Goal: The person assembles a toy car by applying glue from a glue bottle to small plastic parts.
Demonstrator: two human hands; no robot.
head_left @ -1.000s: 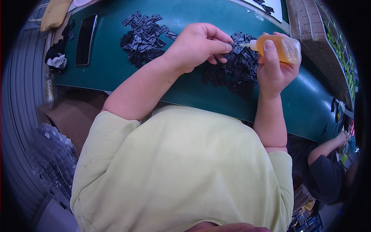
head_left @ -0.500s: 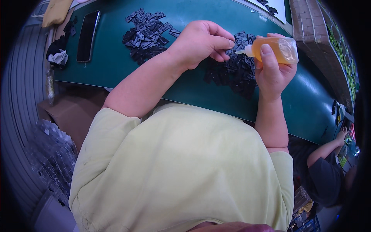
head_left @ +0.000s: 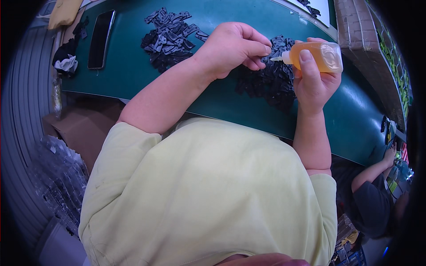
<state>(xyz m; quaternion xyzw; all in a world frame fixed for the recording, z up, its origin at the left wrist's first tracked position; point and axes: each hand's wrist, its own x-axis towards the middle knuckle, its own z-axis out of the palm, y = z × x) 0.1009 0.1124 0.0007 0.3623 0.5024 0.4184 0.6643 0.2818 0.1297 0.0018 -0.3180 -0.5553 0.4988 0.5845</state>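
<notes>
Squeeze bottle of amber liquid is grasped in the right hand, thumb laid across its side, held roughly level over the right pile of black flat parts. White nozzle is pointed left, tip near the left fingertips. Left hand: thumb and forefinger brought together at that pile; whether a part is pinched can't be told, too small. Left pile of black flat parts is spread on the green tabletop, smartphone laid farther left.
</notes>
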